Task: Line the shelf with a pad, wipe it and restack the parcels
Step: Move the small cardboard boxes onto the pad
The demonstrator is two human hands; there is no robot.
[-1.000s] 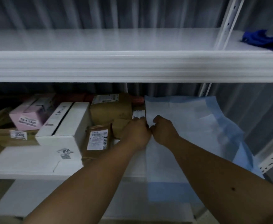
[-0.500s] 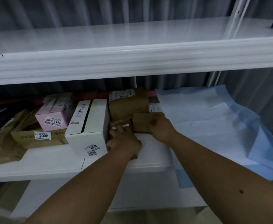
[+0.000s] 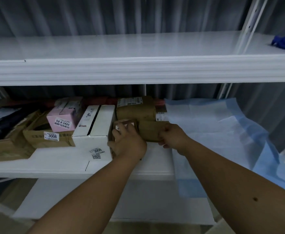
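Pad down at the right end, parcels not yet restacked

On the white metal shelf (image 3: 57, 164), the pale blue absorbent pad (image 3: 219, 132) overhangs the front edge. The left hand (image 3: 128, 142) grips a small brown labelled parcel (image 3: 124, 123); the right hand (image 3: 173, 138) grips a plain brown cardboard parcel (image 3: 148, 130) beside it. Grey curtain behind.

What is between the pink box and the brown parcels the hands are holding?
In the head view, a white box stands between the pink box and the small brown parcels gripped by the left hand and right hand.
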